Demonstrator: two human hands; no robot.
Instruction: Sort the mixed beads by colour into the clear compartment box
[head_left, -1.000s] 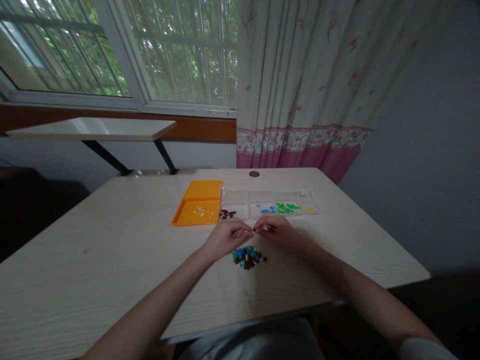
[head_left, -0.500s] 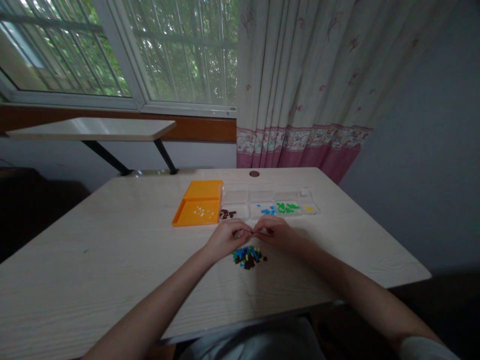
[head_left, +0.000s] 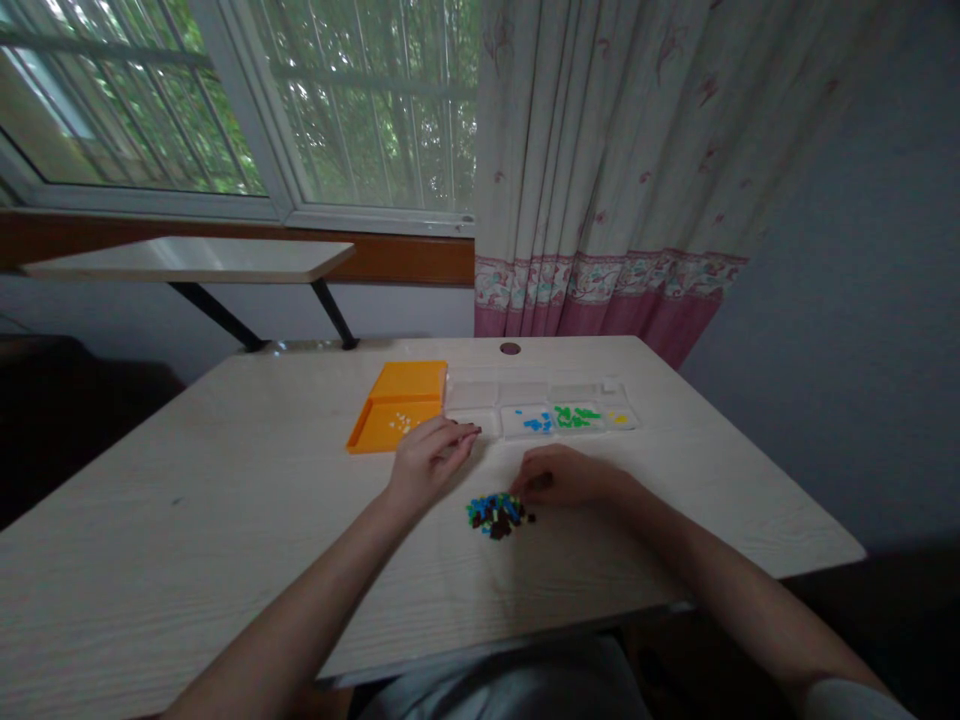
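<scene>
My left hand [head_left: 429,458] reaches over the near left compartment of a clear divided tray [head_left: 489,422]. Its thumb and fingertips are close together, with a small dark brown piece [head_left: 477,430] at their tips. The hand hides most of that compartment. My right hand [head_left: 556,476] is at the right edge of a mixed pile of small pieces [head_left: 496,514], in blue, green, brown and pale yellow. Its fingers are curled inward, and whatever lies between the tips is hidden. Blue pieces [head_left: 537,422], green pieces [head_left: 576,416] and yellow pieces [head_left: 617,418] lie in separate tray compartments.
An open orange case [head_left: 397,382] with small white pieces [head_left: 403,422] stands left of the clear tray. All of it rests on a pale wooden table [head_left: 262,480]. A raised shelf [head_left: 202,258] stands at the back left, and a curtain [head_left: 600,200] hangs behind.
My hands were fingertip to fingertip above the pile and have parted. The left moved left and forward to the tray; the right came down to the pile.
</scene>
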